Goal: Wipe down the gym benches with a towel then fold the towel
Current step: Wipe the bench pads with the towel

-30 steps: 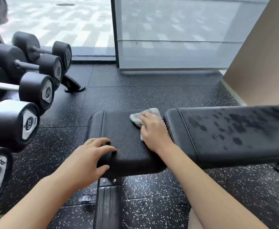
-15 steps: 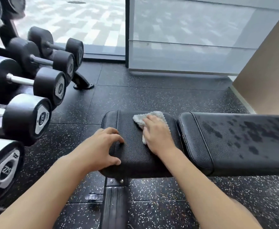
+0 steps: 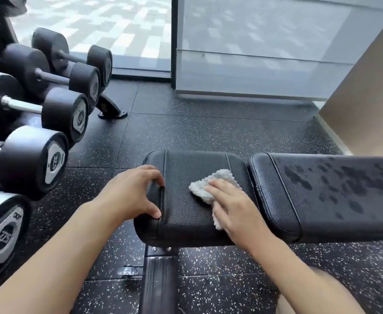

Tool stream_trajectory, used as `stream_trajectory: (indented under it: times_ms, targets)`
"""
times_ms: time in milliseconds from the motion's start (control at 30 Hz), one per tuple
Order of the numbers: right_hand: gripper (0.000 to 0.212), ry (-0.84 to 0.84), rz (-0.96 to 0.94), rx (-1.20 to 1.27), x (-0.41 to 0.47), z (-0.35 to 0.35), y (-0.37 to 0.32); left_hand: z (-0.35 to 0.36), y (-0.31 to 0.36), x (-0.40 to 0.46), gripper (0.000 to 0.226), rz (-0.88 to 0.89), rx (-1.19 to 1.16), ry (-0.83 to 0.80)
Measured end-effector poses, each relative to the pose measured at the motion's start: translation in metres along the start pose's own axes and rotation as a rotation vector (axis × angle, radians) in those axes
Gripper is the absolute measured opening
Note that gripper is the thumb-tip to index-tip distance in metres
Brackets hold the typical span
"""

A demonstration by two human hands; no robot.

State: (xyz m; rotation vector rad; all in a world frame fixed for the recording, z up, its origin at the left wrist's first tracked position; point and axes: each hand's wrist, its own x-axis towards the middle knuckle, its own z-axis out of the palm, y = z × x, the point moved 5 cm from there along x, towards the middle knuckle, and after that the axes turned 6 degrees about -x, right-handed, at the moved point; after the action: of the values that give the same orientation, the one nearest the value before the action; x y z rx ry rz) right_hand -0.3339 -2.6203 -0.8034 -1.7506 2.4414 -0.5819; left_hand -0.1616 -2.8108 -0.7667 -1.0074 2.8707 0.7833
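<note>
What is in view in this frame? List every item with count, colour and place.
seat pad: one, black, centre, on the bench frame.
back pad: one, black with dark wet patches, right of the seat pad.
towel: one, grey-white, crumpled on the seat pad.
bench frame: one, black, below the seat pad.
dumbbells: five in view, black with silver end plates, on the rack at left.
rack foot: one, black, on the floor at upper left.
floor: black speckled rubber tiles.
glass wall: frosted, at the back.
wall: beige, right.
left hand: grips the seat pad's left end.
right hand: presses flat on the towel.
</note>
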Motion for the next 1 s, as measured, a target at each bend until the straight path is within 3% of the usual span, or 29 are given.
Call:
stream_trajectory:
  times_ms: [167, 300, 467, 600, 733, 933, 1000]
  targets:
    - [0.045, 0.056, 0.174, -0.037, 0.090, 0.007, 0.015, 0.000, 0.003, -0.008, 0.075, -0.013, -0.002, 0.002]
    - [0.046, 0.020, 0.048, 0.016, 0.093, 0.026, -0.037, -0.004, -0.008, -0.008, 0.091, -0.068, -0.030, -0.010]
    - [0.046, -0.040, -0.187, 0.051, 0.001, 0.027, -0.071, -0.005, -0.020, -0.003, 0.083, -0.107, -0.064, 0.013]
    - [0.046, -0.057, -0.137, 0.053, -0.007, 0.008, -0.032, -0.004, -0.022, -0.001, 0.082, -0.150, -0.061, 0.024]
    - [0.044, 0.018, -0.008, 0.050, 0.058, 0.008, -0.014, 0.001, -0.019, -0.009, 0.081, -0.160, -0.070, 0.033]
    - [0.045, 0.004, -0.050, 0.050, 0.119, 0.041, -0.072, -0.005, -0.022, -0.021, 0.080, -0.118, -0.039, 0.001]
    - [0.043, -0.006, -0.139, 0.069, 0.104, 0.043, -0.097, -0.009, -0.028, -0.023, 0.068, -0.107, -0.062, -0.013]
